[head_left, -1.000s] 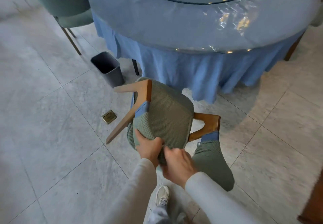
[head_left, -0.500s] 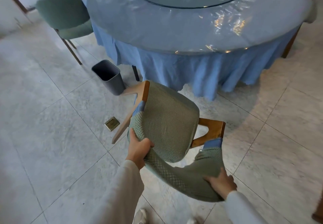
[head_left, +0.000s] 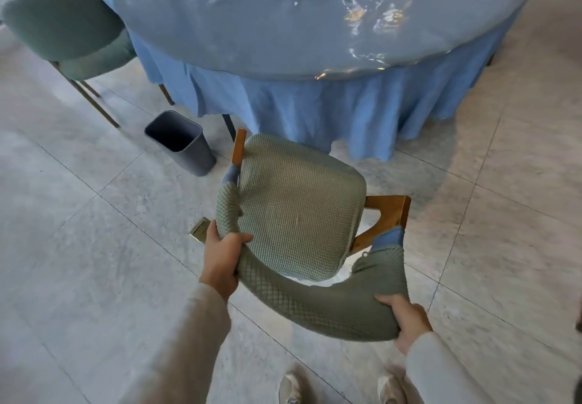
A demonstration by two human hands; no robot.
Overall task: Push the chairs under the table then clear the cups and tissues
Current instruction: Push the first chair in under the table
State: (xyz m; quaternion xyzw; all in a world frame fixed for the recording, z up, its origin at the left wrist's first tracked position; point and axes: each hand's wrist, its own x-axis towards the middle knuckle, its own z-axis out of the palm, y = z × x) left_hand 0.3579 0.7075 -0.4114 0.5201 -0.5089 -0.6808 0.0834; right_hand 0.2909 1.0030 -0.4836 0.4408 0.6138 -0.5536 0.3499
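- The nearer chair (head_left: 299, 214) stands on the floor (head_left: 78, 246) on the person's side of the round counter (head_left: 283, 31), not under it. Its seat front is just beside the blue cloth (head_left: 315, 110) that hangs from the counter.
- The left hand (head_left: 220, 258) grips the left end of the chair's curved back (head_left: 315, 306). Its fingers (head_left: 211, 230) are curled round the outside, and the thumb lies on top.
- The right hand (head_left: 406, 318) grips the right end of the curved back. Its fingers (head_left: 390, 301) are bent tight over the padding.
- There are two chairs. The second chair (head_left: 63, 25) is at the counter's left side, with its seat partly under the edge.
- There is one grey bin (head_left: 182, 142), which stands open on the floor near the counter's edge, between the two chairs.
- One small brass plate (head_left: 199, 230) sits flat in the floor, further from the counter than the bin, beside the left hand.
- Two shoes (head_left: 291, 388) show at the bottom, furthest from the counter.
- Bare floor lies wide open along the counter's right side. On the left, the bin stands close to the nearer chair.
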